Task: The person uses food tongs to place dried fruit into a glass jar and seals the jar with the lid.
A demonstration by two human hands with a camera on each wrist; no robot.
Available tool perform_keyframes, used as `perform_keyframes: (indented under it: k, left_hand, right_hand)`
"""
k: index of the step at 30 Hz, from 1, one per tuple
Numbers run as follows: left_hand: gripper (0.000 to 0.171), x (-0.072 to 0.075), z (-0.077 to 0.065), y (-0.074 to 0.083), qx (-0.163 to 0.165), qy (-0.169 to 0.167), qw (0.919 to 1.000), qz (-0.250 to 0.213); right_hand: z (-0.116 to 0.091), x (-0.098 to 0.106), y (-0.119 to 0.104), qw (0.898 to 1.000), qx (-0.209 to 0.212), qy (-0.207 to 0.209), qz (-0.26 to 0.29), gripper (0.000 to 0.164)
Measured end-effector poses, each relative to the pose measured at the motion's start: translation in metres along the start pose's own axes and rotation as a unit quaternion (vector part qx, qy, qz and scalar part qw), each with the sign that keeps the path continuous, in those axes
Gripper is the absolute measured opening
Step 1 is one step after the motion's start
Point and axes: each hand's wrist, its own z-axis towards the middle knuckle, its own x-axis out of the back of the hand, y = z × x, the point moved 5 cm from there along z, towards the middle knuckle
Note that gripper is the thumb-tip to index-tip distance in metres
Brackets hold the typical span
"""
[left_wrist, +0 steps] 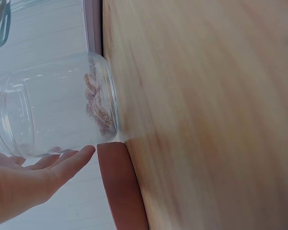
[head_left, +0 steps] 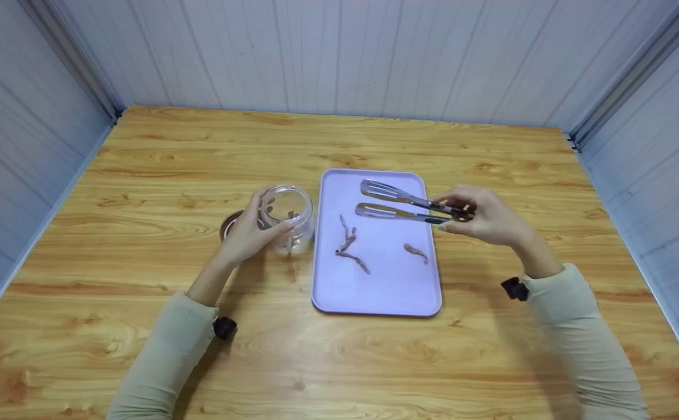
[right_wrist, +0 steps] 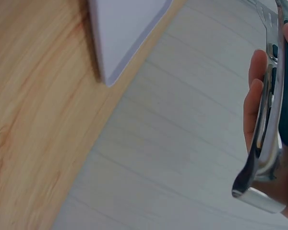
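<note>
My left hand (head_left: 247, 233) holds a clear jar (head_left: 300, 238) near its open mouth, thumb on one side and fingers on the other. Brown, dried-looking twisted pieces (left_wrist: 97, 103) lie at the jar's bottom in the left wrist view. My right hand (head_left: 487, 216) grips metal tongs with dark handles (head_left: 391, 211), their slotted arms spread apart over the lilac tray (head_left: 386, 294), nothing between them. On that tray are thin brown twisted strips (head_left: 348, 242) at the left and a shorter brown piece (head_left: 415, 252) at the right.
A reddish-brown round lid (left_wrist: 120, 187) lies on the wooden table (head_left: 199, 157), left of the jar and partly behind my left hand. The jar stands close to the tray's left edge. Pale panel walls (head_left: 339, 58) enclose the table at the back and sides.
</note>
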Motion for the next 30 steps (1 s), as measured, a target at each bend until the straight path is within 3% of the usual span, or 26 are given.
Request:
perform_keyframes:
  k: [6,10,16,23,30]
  left_hand:
    - [0.082,0.000,0.000,0.000,0.002,0.001,1.0000,0.001]
    - [0.082,0.000,0.000,0.000,0.007,0.001,1.0000,0.001]
    - [0.081,0.000,0.000,0.001,0.002,0.003,1.0000,0.002]
    - [0.081,0.000,0.000,0.004,0.003,0.001,1.0000,-0.005]
    - [0.074,0.002,-0.011,0.033,0.000,-0.001,0.9998,-0.020]
  right_hand:
    - [-0.024,-0.002,0.041,0.999,-0.047,-0.005,0.000,0.037]
    - [-0.038,-0.003,0.053,0.997,-0.073,-0.014,0.011,0.035]
    - [-0.056,-0.003,0.058,0.995,-0.098,-0.016,0.012,0.035]
    - [-0.066,0.000,0.041,0.991,-0.134,-0.012,0.007,0.035]
    - [-0.081,-0.002,0.058,0.989,-0.148,-0.022,-0.003,0.031]
